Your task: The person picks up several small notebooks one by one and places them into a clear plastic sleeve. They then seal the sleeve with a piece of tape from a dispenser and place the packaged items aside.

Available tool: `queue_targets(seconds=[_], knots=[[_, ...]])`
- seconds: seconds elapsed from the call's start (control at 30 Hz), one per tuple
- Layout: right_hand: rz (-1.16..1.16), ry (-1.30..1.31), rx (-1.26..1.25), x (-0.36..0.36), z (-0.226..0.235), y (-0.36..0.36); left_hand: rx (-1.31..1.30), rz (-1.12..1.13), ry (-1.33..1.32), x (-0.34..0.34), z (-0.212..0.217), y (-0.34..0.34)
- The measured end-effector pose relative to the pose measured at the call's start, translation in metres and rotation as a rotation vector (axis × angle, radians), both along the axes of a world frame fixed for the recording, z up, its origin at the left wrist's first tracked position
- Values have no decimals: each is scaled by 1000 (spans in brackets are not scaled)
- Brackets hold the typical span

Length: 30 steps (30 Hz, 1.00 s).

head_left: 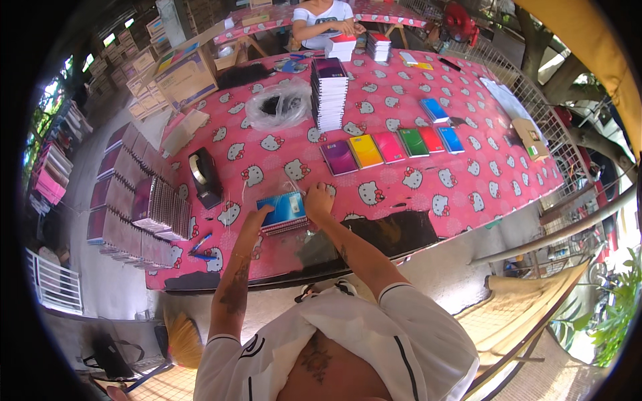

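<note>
**Blue notebook stack held at the near edge of a pink table**

Pink patterned cloth covers the table (pixel 468 194), and both of the person's hands meet at a small stack of spiral notebooks (pixel 283 212) with a blue cover on top, lying near the table's front edge. The left hand (pixel 256 218) presses against the stack's left side, fingers laid on the cover. The right hand (pixel 317 202) is closed over the stack's upper right corner, gripping it. Thin clear plastic film (pixel 294 184) shows around the stack, though how far it wraps cannot be told.

Just beyond the hands lies a row of 6 notebooks (pixel 391 146) side by side: purple, yellow, pink, green, red and blue. Behind the row stands a tall pile of notebooks (pixel 328 93), with a crumpled clear plastic bag (pixel 277 105) beside it on the left. A black tape dispenser (pixel 204 177) sits to the left of the hands, and 2 blue pens (pixel 200 247) lie near the table's front left corner. Further left, rows of stacked notebooks (pixel 134 200) cover that end. At the far side, another person (pixel 324 20) in a white top sits behind 2 short piles of books (pixel 361 47).
</note>
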State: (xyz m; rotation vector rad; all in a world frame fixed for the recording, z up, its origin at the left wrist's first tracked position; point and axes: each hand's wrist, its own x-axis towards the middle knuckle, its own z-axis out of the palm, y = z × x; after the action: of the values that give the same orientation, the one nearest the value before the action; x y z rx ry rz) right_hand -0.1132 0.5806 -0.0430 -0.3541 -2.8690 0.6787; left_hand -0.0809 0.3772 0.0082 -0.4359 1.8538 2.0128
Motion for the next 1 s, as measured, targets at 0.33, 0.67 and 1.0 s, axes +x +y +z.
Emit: queue_targets(seconds=[0.33, 0.67, 1.0], knots=[[26, 95, -30, -8, -19, 19, 84, 82, 3, 3, -2, 19], [24, 193, -403, 10, -39, 235, 199, 235, 33, 39, -34, -37], [-183, 411, -190, 61, -11, 335, 214, 293, 135, 42, -19, -9]])
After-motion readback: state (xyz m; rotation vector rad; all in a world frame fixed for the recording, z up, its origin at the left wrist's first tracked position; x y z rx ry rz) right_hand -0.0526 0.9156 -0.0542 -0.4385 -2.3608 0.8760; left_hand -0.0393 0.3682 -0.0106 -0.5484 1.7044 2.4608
